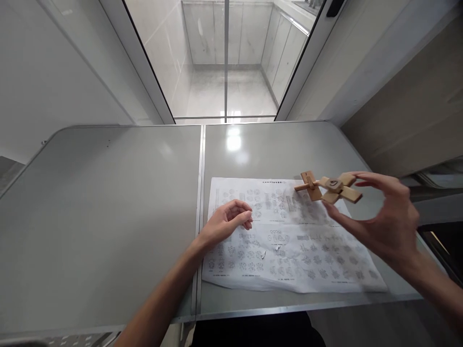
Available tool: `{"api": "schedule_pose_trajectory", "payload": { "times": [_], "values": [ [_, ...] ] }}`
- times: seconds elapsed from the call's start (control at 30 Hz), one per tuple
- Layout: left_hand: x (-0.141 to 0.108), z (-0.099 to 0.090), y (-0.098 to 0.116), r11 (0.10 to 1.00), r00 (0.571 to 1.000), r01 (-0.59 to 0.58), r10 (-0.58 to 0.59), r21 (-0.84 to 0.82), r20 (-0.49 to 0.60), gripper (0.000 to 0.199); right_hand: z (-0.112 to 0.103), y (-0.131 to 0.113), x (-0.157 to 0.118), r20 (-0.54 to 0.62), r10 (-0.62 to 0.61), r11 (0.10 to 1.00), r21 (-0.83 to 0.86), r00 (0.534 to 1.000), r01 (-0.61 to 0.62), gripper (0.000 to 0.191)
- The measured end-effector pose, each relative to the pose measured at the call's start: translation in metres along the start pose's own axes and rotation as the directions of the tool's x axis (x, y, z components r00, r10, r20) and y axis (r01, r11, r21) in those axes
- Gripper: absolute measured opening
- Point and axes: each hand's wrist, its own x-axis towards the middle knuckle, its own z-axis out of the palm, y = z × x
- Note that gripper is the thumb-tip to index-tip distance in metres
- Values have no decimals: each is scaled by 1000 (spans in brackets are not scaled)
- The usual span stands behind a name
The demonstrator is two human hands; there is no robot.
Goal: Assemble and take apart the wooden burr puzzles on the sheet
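My right hand point(387, 212) holds a pale wooden interlocking puzzle point(334, 185) between thumb and fingertips, over the upper right part of a printed sheet. Its near part is a cross of flat arms with a dark mark on the middle. At its left show a round wooden rod and a browner flat plate point(313, 192); whether these are fixed to the cross I cannot tell. My left hand point(231, 218) rests on the left side of the sheet point(260, 279), fingers loosely curled in with the thumb against them, and nothing shows in it.
Rows of small diagrams cover the creased sheet. Two tiny white scraps point(278, 248) lie on it. A grey folding table point(137, 202) with a metal seam sits below, against a glass door point(224, 58). A dark object point(443, 246) stands beyond the right edge.
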Motion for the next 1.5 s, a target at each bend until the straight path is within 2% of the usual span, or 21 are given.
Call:
{"api": "schedule_pose_trajectory", "payload": {
  "times": [0.07,0.2,0.27,0.4,0.53,0.63,0.8,0.93,1.0,1.03,1.13,1.23,1.4,1.5],
  "values": [
    [0,-1,0,1000,1000,-6,6,-27,5,32,12,-16,1,59,-74,992,103,995,68,63],
    [2,-1,-1,989,1000,-28,29,-146,2,38,47,-45,2,55,-241,927,308,969,213,66],
    [2,0,-1,974,1000,-29,29,-226,-5,46,67,-57,0,5,-282,887,382,960,259,65],
    [3,-1,-4,942,1000,-3,0,-336,-10,65,101,-76,-4,-27,-329,804,516,944,295,74],
    [2,-5,-7,945,999,4,9,-326,37,61,119,-86,-9,-61,-354,728,609,933,316,76],
    [1,-5,-7,955,1000,-10,13,-297,7,58,126,-86,-13,-21,-331,719,641,943,267,75],
    [2,-4,-10,966,992,-75,47,-247,-119,67,132,-80,-15,60,-216,715,690,974,116,68],
    [2,-4,-11,953,984,-146,111,-265,-141,70,132,-77,-15,118,-130,651,759,985,-5,34],
    [2,-4,-9,949,984,-152,119,-277,-132,69,131,-76,-17,191,-125,664,745,974,-61,12],
    [2,-4,-8,949,984,-151,119,-276,-131,68,131,-75,-18,232,-133,679,730,964,-82,7],
    [1,-3,-4,957,985,-144,116,-253,-125,68,130,-73,-20,311,-166,712,694,936,-105,21],
    [0,-2,-1,976,992,-96,79,-197,-93,67,129,-73,-21,312,-154,733,672,937,-104,31],
    [0,5,2,990,991,-101,91,-96,-103,61,130,-76,-20,216,-66,780,619,974,-84,41],
    [-1,9,6,993,991,-110,106,-50,-85,56,132,-78,-20,153,-77,806,591,985,-29,36]
  ]
}}
